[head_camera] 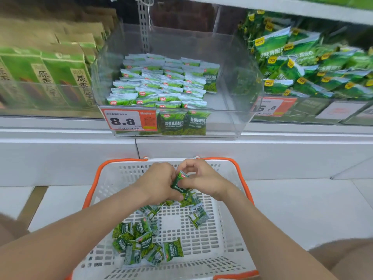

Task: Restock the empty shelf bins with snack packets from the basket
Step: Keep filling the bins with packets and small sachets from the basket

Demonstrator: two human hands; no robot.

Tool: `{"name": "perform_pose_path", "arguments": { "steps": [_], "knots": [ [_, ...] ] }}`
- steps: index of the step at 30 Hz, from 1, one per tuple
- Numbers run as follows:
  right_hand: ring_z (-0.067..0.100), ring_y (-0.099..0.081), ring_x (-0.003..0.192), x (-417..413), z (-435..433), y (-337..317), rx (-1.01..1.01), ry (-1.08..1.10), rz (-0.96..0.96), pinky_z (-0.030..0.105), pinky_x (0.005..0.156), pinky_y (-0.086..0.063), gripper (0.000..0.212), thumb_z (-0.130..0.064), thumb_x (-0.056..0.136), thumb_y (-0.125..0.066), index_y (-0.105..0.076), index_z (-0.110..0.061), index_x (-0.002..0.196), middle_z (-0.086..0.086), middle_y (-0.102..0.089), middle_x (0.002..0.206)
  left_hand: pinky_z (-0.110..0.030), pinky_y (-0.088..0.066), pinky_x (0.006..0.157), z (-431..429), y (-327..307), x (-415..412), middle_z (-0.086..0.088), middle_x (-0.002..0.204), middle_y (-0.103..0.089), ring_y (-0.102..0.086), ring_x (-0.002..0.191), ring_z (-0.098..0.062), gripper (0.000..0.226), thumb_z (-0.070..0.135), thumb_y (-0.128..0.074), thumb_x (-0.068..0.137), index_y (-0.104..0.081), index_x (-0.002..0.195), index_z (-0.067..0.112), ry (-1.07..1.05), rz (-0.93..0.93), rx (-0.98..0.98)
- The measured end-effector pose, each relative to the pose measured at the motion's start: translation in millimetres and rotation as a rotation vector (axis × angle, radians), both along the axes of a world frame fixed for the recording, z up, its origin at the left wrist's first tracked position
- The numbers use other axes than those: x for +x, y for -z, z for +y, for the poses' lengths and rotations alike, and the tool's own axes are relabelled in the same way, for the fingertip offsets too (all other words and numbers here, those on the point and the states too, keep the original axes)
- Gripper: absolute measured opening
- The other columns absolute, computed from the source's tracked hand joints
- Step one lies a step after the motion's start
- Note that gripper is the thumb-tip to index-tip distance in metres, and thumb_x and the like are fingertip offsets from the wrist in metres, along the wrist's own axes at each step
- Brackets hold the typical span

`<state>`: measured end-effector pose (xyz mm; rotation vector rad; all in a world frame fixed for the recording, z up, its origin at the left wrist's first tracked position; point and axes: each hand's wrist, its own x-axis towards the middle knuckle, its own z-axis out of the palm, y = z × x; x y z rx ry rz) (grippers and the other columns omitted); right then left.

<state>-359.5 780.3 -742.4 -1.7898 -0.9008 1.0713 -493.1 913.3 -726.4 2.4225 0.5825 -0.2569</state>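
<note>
View from above, looking down at a person's two bare forearms reaching into a white perforated basket (228, 199) with an orange rim, which sits on a pale tiled floor (302, 209) in front of a shop shelf (60, 158).

The left hand (159, 182) and right hand (203, 178) meet over the far end of the basket. Between them is a small bunch of green held packets (180, 181). Both hands have their fingers curled and clamped on this bunch, with the right thumb and forefinger pinching the topmost packet.

More loose packets (139, 239) lie scattered on the basket floor, most in a heap at the near left. One lone packet (198, 218) lies apart to the right.

Above, on the shelf, stands a clear plastic bin (232, 93). Neat rows of stocked packets (159, 85) (same green design) fill its left and middle part. An orange and white price tag (123, 121) reading 8.8 is on its front.

To the right, a neighbouring bin holds larger green bags (302, 63). To the left stand brown and green boxes (50, 77).
</note>
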Motion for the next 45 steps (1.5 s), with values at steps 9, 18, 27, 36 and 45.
{"name": "perform_pose_path", "arguments": {
  "steps": [9,18,27,36,45],
  "knots": [
    [0.004,-0.056,0.068,9.9,3.0,-151.2,-0.121,-0.215,-0.676,0.032,0.061,-0.044,0.029,-0.032,0.082,-0.082,-0.054,-0.025,0.085,-0.010,-0.063,0.073,-0.035,-0.049,0.056,1.0,-86.9,0.4,0.015,0.064,-0.058,-0.051,0.058,-0.002,0.043,0.073,-0.077,0.072,-0.060,0.083,0.035,0.093,-0.580,0.308],
    [0.029,-0.063,0.092,36.4,7.9,-216.3,0.252,0.325,-1.028,0.039,0.081,-0.048,0.024,-0.050,0.089,-0.072,-0.064,-0.028,0.096,-0.006,-0.069,0.091,-0.048,-0.045,0.084,32.2,-137.7,21.9,-0.006,0.115,-0.059,-0.059,0.107,-0.032,0.035,0.036,-0.061,0.093,-0.063,0.118,0.011,0.116,-0.844,0.660],
    [0.048,-0.057,0.107,93.6,85.4,-206.0,-0.240,0.341,-1.194,0.041,0.076,-0.040,0.023,-0.014,0.098,-0.067,-0.058,-0.005,0.117,0.024,-0.054,0.120,-0.044,-0.036,0.100,48.5,-137.5,33.6,0.013,0.133,-0.062,-0.055,0.121,-0.022,0.054,0.054,-0.014,0.106,-0.060,0.127,0.033,0.138,-0.411,0.730],
    [0.037,-0.059,0.108,134.8,128.1,-180.7,-0.433,0.330,-0.950,0.035,0.080,-0.047,0.040,-0.008,0.096,-0.062,-0.050,-0.001,0.133,0.020,-0.049,0.135,-0.044,-0.038,0.092,48.7,-136.3,32.7,0.010,0.136,-0.063,-0.055,0.121,-0.023,0.058,0.054,-0.004,0.105,-0.048,0.136,0.033,0.158,-0.358,0.731],
    [0.049,-0.061,0.114,143.0,129.4,-167.5,-0.313,0.397,-1.278,0.048,0.086,-0.053,0.045,-0.005,0.087,-0.078,-0.055,0.000,0.126,0.025,-0.058,0.123,-0.044,-0.040,0.091,50.1,-134.9,33.6,0.010,0.135,-0.063,-0.056,0.120,-0.023,0.057,0.054,-0.006,0.106,-0.048,0.138,0.032,0.151,-0.353,0.735]
  ]
}}
